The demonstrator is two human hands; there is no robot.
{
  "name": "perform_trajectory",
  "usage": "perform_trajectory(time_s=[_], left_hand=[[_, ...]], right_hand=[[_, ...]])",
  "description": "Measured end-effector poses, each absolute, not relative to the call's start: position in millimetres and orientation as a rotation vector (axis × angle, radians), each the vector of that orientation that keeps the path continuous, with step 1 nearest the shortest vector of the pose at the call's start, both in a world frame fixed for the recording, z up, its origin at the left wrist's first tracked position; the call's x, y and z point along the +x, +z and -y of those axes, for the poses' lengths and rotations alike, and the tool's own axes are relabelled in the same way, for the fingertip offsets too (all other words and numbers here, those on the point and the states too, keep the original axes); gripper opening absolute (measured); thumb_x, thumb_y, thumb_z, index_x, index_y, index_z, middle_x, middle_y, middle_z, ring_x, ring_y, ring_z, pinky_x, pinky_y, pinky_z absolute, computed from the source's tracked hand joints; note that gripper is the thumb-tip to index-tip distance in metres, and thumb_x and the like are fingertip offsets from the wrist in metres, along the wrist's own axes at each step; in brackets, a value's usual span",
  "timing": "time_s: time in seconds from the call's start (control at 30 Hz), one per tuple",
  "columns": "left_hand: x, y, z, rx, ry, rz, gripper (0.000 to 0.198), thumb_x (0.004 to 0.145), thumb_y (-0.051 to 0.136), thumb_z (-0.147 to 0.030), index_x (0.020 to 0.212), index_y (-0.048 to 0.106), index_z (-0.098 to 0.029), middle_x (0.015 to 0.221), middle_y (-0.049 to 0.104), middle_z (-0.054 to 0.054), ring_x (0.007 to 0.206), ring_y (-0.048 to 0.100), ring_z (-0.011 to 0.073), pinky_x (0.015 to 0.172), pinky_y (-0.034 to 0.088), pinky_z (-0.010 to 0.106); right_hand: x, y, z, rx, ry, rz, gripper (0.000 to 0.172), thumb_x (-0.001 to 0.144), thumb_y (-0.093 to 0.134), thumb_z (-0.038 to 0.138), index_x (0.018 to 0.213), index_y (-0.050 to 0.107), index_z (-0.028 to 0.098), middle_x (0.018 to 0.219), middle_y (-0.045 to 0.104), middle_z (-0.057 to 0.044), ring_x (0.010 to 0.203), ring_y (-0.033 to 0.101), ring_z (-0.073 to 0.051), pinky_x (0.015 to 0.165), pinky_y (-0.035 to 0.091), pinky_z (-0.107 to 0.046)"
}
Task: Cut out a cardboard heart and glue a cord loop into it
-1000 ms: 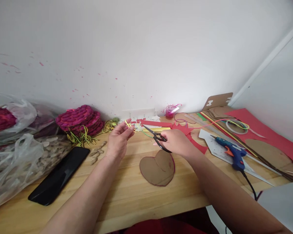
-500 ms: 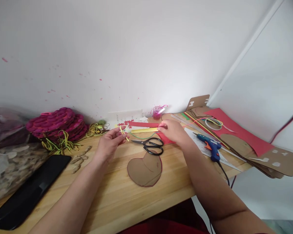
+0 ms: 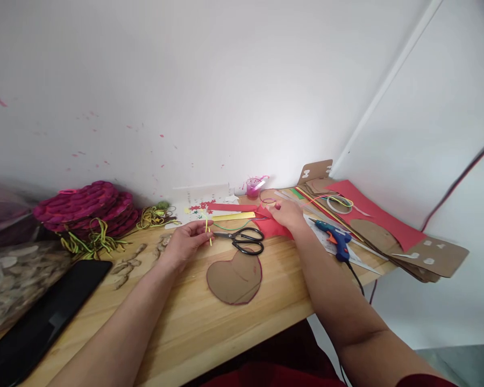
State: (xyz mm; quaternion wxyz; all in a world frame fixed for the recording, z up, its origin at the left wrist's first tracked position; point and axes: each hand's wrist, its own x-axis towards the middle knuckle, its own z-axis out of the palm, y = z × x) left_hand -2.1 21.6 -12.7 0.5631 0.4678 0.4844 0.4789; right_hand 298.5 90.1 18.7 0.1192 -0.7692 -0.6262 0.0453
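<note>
My left hand (image 3: 185, 244) pinches a thin yellow paper strip (image 3: 208, 232) upright between thumb and fingers, beside the scissors' tips. My right hand (image 3: 285, 213) has its fingers closed at the upper edge of a piece of red paper (image 3: 268, 228), which looks raised there. Between the hands lie black-handled scissors (image 3: 248, 240), partly open. A brown cardboard heart (image 3: 234, 279) with a dark pink edge lies in front of them. Behind the scissors are a yellow strip (image 3: 234, 216), a red strip (image 3: 232, 207) and small red stars (image 3: 201, 206).
On the right are a blue glue gun (image 3: 335, 239), red sheets (image 3: 381, 217) and stacked cardboard (image 3: 447, 257). A pink-stained cup (image 3: 253, 188) stands by the wall. To the left are magenta braided coils (image 3: 86, 207), peanuts (image 3: 125, 266), a black phone (image 3: 50, 322) and a plastic bag (image 3: 20, 285).
The view has turned slightly right. My left hand has lowered a little with the yellow strip, now more upright. At my right hand, the red paper's upper edge has come up to the fingers.
</note>
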Motion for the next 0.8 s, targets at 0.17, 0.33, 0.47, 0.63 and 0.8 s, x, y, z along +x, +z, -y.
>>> perform_trajectory(time_s=[0.17, 0.33, 0.47, 0.63, 0.8], left_hand=[[-1.2, -16.6, -22.0, 1.183, 1.082, -1.158, 0.066, 0.055, 0.088, -0.044, 0.112, 0.072, -0.013, 0.07, 0.068, 0.0, 0.059, 0.054, 0.0108, 0.058, 0.039, 0.023], [-1.9, -19.8, -23.5, 1.251, 1.062, -1.165, 0.063, 0.06, 0.085, -0.043, 0.114, 0.072, -0.013, 0.067, 0.063, -0.001, 0.055, 0.049, 0.0097, 0.054, 0.034, 0.023], [-1.9, -20.0, -23.5, 1.294, 1.051, -1.175, 0.057, 0.062, 0.084, -0.042, 0.111, 0.074, -0.014, 0.064, 0.06, -0.003, 0.054, 0.048, 0.01, 0.053, 0.034, 0.022], [-2.4, -21.9, -25.4, 1.308, 1.043, -1.183, 0.053, 0.061, 0.084, -0.041, 0.106, 0.075, -0.014, 0.063, 0.059, -0.003, 0.054, 0.049, 0.0106, 0.054, 0.035, 0.023], [-4.9, -25.7, -27.2, 1.336, 1.012, -1.198, 0.052, 0.065, 0.083, -0.041, 0.109, 0.074, -0.015, 0.068, 0.061, -0.002, 0.058, 0.051, 0.011, 0.057, 0.038, 0.023]], right_hand=[[300.8, 21.3, -87.6, -2.243, 0.155, 1.832, 0.042, 0.09, 0.05, 0.057, 0.093, 0.077, 0.025, 0.107, 0.075, -0.011, 0.102, 0.066, -0.032, 0.084, 0.046, -0.039], [297.5, 23.5, -84.7, -2.131, 0.208, 1.953, 0.045, 0.094, 0.044, 0.058, 0.094, 0.077, 0.028, 0.096, 0.077, -0.004, 0.088, 0.067, -0.022, 0.075, 0.046, -0.03], [309.8, 29.6, -91.1, -2.171, 0.152, 1.961, 0.039, 0.095, 0.046, 0.045, 0.098, 0.076, 0.021, 0.09, 0.076, -0.01, 0.081, 0.067, -0.023, 0.065, 0.043, -0.028], [326.6, 36.4, -105.6, -2.128, 0.163, 2.181, 0.02, 0.079, 0.062, 0.02, 0.093, 0.077, 0.021, 0.088, 0.076, -0.005, 0.078, 0.065, -0.02, 0.061, 0.039, -0.025], [331.1, 41.7, -110.6, -1.966, 0.196, 2.447, 0.032, 0.072, 0.063, 0.011, 0.098, 0.076, 0.022, 0.091, 0.076, -0.003, 0.081, 0.065, -0.018, 0.062, 0.039, -0.023]])
